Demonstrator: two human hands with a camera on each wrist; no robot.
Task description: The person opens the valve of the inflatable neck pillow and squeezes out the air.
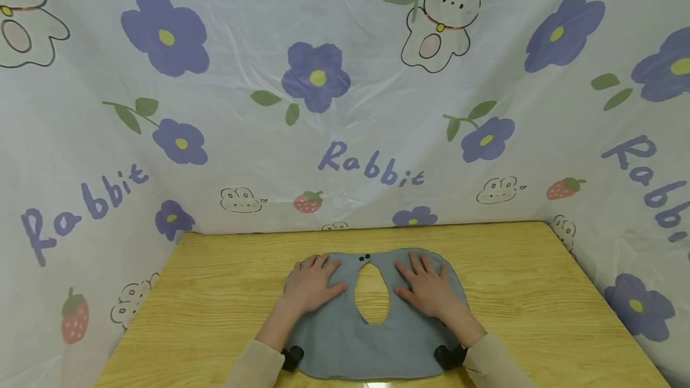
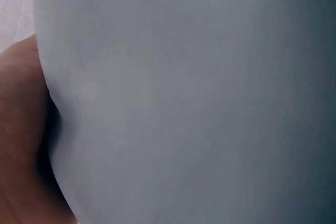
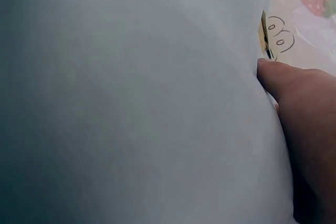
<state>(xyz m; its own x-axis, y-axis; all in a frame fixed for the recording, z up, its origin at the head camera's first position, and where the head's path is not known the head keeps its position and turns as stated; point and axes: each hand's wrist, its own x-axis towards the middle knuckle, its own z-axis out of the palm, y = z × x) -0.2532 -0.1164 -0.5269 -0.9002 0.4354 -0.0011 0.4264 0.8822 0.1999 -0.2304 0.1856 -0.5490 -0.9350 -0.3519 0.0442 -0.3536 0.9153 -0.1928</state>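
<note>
A grey-blue bib (image 1: 372,352) lies spread out on the table, its oval neck opening in the middle. Two dark snaps (image 1: 364,257) sit close together where the neck straps meet at the far edge. My left hand (image 1: 314,286) rests on the bib's upper left part with fingers spread. On the upper right part lies my right hand (image 1: 428,289), its fingers also spread on the cloth. Grey cloth (image 2: 184,98) fills most of the left wrist view, beside part of the left hand (image 2: 18,145). In the right wrist view, the right hand (image 3: 310,114) borders the cloth (image 3: 147,98).
The wood-grain table (image 1: 226,280) extends to both sides of the bib. A white sheet (image 1: 372,118) printed with purple flowers, rabbits and strawberries hangs behind the table and along both sides. Black wrist devices (image 1: 293,359) show beneath the sleeves' cuffs.
</note>
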